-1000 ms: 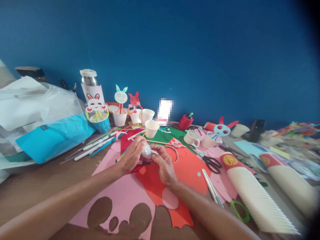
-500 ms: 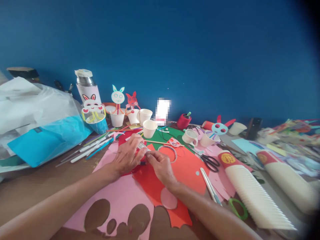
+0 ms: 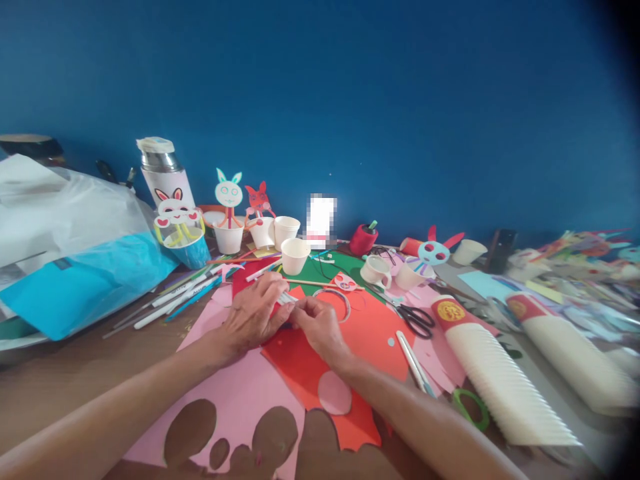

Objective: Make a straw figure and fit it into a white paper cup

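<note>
My left hand (image 3: 256,308) is curled round a small white, slim object (image 3: 286,300), whose kind I cannot make out. Fingers of my right hand (image 3: 321,328) pinch together at its near right end, so that end is hidden. Both hands are over orange-red paper (image 3: 370,353) and pink paper (image 3: 235,393) with round cut-outs. Just beyond them lie a thin wooden stick (image 3: 320,285), a clear tape ring (image 3: 345,303) and a small pink cut-out face (image 3: 346,283). A white paper cup (image 3: 295,257) stands behind my left hand.
To the right lie black-handled scissors (image 3: 417,321), a white cutter knife (image 3: 415,363), a green tape ring (image 3: 471,409) and a stack of paper cups (image 3: 510,387). Markers (image 3: 175,300) and a plastic bag (image 3: 100,220) are at left. Rabbit figures (image 3: 229,193) stand in cups behind.
The view has shifted slightly, so the scene sits a little further left. Both hands stay together at the small white object, which has turned slightly between the fingers.
</note>
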The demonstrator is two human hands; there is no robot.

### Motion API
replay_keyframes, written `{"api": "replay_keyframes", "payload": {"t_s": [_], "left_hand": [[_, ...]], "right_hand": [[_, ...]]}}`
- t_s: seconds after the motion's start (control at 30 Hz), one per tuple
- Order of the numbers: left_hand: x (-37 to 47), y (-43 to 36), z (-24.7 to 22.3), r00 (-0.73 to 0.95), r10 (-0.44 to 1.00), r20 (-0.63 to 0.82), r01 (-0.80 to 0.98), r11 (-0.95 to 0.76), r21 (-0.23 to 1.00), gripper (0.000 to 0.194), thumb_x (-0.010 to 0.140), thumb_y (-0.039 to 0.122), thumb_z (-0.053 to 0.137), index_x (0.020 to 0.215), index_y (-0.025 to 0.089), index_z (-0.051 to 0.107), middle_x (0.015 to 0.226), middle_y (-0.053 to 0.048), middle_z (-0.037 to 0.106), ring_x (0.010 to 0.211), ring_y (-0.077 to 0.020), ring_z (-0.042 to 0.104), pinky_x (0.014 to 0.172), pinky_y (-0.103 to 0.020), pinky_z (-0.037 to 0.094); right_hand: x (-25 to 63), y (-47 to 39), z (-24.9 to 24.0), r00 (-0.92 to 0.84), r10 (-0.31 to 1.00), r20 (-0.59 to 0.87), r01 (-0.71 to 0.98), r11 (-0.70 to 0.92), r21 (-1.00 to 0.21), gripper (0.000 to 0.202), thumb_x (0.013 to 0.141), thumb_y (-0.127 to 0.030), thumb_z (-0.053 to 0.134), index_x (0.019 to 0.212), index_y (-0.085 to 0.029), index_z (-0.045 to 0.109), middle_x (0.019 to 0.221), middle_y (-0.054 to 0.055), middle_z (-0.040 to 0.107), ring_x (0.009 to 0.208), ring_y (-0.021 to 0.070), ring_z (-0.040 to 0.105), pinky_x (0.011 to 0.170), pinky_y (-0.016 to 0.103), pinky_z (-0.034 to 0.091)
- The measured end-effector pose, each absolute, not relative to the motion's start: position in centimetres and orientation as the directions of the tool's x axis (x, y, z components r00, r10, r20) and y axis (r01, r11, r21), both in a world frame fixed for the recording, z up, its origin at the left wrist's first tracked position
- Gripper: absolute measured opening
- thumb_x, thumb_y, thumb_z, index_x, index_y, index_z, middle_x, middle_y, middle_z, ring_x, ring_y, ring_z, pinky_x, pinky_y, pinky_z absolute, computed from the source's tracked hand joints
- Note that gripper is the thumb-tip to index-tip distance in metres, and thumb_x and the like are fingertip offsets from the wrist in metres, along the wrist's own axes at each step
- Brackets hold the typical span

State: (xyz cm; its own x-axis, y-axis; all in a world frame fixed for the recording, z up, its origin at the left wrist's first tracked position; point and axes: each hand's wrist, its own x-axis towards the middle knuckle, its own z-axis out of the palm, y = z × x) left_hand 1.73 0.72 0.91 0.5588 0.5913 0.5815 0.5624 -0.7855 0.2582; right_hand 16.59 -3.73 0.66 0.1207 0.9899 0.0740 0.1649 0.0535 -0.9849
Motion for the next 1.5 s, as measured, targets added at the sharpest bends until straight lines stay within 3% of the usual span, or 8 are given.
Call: {"api": "replay_keyframes", "payload": {"t_s": [0.1, 0.37, 0.6, 0.93, 1.1, 1.2, 1.3, 1.5], "left_hand": [[2.0, 0.5, 1.1, 0.535, 0.639, 0.552, 0.558, -0.758, 0.337, 0.024, 0.084, 0.031, 0.04, 0.103, 0.018, 0.047, 0.107, -0.012, 0.051, 0.1, -0.025, 0.05, 0.077, -0.036, 0.044], [2.8, -0.2, 3.0, 0.382, 0.872, 0.304, 0.43, -0.46, 0.777, 0.023, 0.089, 0.035, 0.026, 0.091, 0.02, 0.043, 0.081, -0.002, 0.051, 0.074, -0.0168, 0.05, 0.07, -0.031, 0.041], [2.7, -0.1, 3.0, 0.375, 0.868, 0.324, 0.377, -0.463, 0.802, 0.02, 0.088, 0.033, 0.028, 0.092, 0.02, 0.043, 0.084, -0.003, 0.052, 0.077, -0.0177, 0.05, 0.072, -0.032, 0.04], [2.5, -0.2, 2.9, 0.398, 0.867, 0.299, 0.31, -0.434, 0.846, 0.019, 0.088, 0.034, 0.032, 0.09, 0.02, 0.045, 0.078, 0.0, 0.05, 0.071, -0.0156, 0.047, 0.069, -0.03, 0.038], [3.1, -0.1, 2.3, 0.377, 0.924, 0.068, -0.016, -0.067, 0.998, 0.024, 0.086, 0.043, 0.036, 0.087, 0.02, 0.045, 0.069, 0.003, 0.05, 0.056, -0.011, 0.047, 0.053, -0.024, 0.039], [3.6, 0.0, 2.0, 0.452, 0.886, -0.106, -0.228, 0.23, 0.946, 0.029, 0.083, 0.047, 0.038, 0.085, 0.019, 0.045, 0.069, 0.0, 0.055, 0.054, -0.012, 0.051, 0.043, -0.021, 0.034], [3.8, 0.0, 2.2, 0.526, 0.833, -0.173, -0.288, 0.365, 0.885, 0.029, 0.082, 0.046, 0.039, 0.083, 0.018, 0.047, 0.07, -0.003, 0.058, 0.06, -0.0144, 0.056, 0.041, -0.019, 0.033], [3.3, 0.2, 3.2, 0.381, 0.921, -0.083, -0.055, 0.112, 0.992, 0.024, 0.084, 0.035, 0.04, 0.097, 0.02, 0.052, 0.085, -0.003, 0.061, 0.075, -0.0164, 0.059, 0.066, -0.03, 0.048]], "right_hand": [[16.5, -3.7, 0.6, 0.146, 0.984, 0.099, 0.202, 0.068, -0.977, 0.014, 0.066, -0.019, 0.05, 0.053, -0.018, 0.048, 0.05, -0.005, 0.046, 0.049, 0.0095, 0.04, 0.049, 0.022, 0.032], [16.6, -3.8, 1.0, 0.119, 0.99, 0.077, 0.089, 0.066, -0.994, 0.009, 0.066, -0.018, 0.048, 0.057, -0.018, 0.05, 0.05, -0.005, 0.044, 0.049, 0.009, 0.038, 0.047, 0.022, 0.029], [16.9, -4.2, 1.2, 0.023, 0.997, 0.075, -0.06, 0.077, -0.995, 0.011, 0.073, -0.023, 0.049, 0.067, -0.017, 0.057, 0.057, -0.002, 0.053, 0.058, 0.0116, 0.048, 0.059, 0.024, 0.037], [17.1, -3.9, 1.0, 0.01, 0.991, 0.134, 0.019, 0.134, -0.991, 0.02, 0.076, -0.032, 0.055, 0.062, -0.018, 0.052, 0.056, -0.004, 0.048, 0.053, 0.0094, 0.04, 0.053, 0.022, 0.032], [17.1, -4.1, 0.9, 0.055, 0.984, 0.168, -0.05, 0.171, -0.984, 0.017, 0.077, -0.028, 0.052, 0.064, -0.018, 0.054, 0.056, -0.004, 0.047, 0.054, 0.0093, 0.041, 0.053, 0.022, 0.032], [17.0, -4.1, 0.5, 0.077, 0.977, 0.2, -0.161, 0.21, -0.964, 0.017, 0.078, -0.025, 0.051, 0.063, -0.018, 0.055, 0.058, -0.003, 0.052, 0.059, 0.0107, 0.046, 0.061, 0.024, 0.037], [17.1, -4.0, 0.2, 0.097, 0.973, 0.212, -0.24, 0.229, -0.943, 0.016, 0.078, -0.024, 0.052, 0.063, -0.018, 0.056, 0.059, -0.003, 0.055, 0.06, 0.0114, 0.049, 0.064, 0.025, 0.039], [17.6, -3.5, -0.1, 0.164, 0.967, 0.196, -0.305, 0.239, -0.922, 0.015, 0.077, -0.021, 0.054, 0.063, -0.018, 0.057, 0.058, -0.003, 0.055, 0.058, 0.0102, 0.048, 0.06, 0.023, 0.038]]}}
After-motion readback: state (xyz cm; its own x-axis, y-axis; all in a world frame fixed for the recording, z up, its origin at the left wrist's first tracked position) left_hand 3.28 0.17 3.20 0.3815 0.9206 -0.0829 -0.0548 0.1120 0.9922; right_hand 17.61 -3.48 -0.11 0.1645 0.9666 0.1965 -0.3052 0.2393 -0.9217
